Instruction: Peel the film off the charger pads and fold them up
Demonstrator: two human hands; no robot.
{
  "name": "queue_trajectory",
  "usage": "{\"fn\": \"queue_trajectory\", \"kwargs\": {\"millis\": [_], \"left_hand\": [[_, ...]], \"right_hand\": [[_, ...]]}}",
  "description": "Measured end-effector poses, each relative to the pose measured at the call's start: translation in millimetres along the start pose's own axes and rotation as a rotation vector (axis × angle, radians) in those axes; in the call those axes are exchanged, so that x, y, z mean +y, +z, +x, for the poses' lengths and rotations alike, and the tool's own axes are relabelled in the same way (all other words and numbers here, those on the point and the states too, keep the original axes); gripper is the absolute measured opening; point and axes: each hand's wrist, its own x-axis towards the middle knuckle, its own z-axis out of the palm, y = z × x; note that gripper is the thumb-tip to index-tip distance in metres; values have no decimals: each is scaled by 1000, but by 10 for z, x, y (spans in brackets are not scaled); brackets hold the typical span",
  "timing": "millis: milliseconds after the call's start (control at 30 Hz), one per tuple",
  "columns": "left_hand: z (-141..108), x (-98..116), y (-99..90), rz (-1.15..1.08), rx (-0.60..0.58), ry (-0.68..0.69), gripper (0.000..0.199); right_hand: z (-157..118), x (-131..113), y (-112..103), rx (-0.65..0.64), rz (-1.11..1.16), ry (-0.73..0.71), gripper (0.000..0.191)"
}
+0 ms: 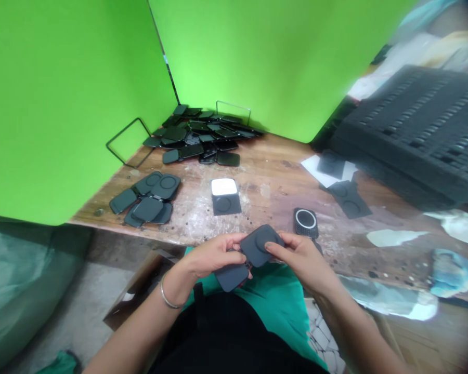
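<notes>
Over the table's front edge I hold a dark folding charging pad [260,244], its hinged panels spread out. My left hand [220,255] is closed around the hinge side and the lower panel. The thumb of my right hand [296,252] presses on the round mark of the upper panel, with the fingers behind it. Just beyond my right hand lies another pad with a white ring [307,219]. A dark sheet with a circle outline [226,204] and a white piece [223,186] lies on the table ahead of my hands.
Several unfolded pads [148,208] are stacked at the left. A large heap of dark glossy pads [203,132] fills the back corner against green panels [257,57]. Black trays [421,114] stand at the right, near dark sheets [349,200] and a white paper [323,176].
</notes>
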Motion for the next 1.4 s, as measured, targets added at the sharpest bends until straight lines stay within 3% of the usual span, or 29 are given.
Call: {"fn": "queue_trajectory", "kwargs": {"millis": [467,833,967,1100,1167,1233,1300,1400], "left_hand": [[-21,26,54,72,20,13,49],[-36,18,111,228,74,108,46],[-42,-14,170,276,119,145,47],[-44,-97,229,378,210,201,47],[-45,-132,241,385,220,214,48],[-49,-140,241,365,217,215,49],[-52,-121,238,330,221,213,49],[-45,-92,257,259,222,194,49]], "right_hand": [[-7,101,-1,10,-89,-157,29],[-70,148,46,156,-323,-400,19],[-88,172,42,223,-596,-509,19],[-114,144,40,306,-1167,-565,17],[-124,84,17,340,-1416,-506,22],[-120,17,-31,374,-1522,-366,34],[-100,-24,-91,383,-1461,-227,44],[-48,-2,-136,239,-1018,-219,38]]}}
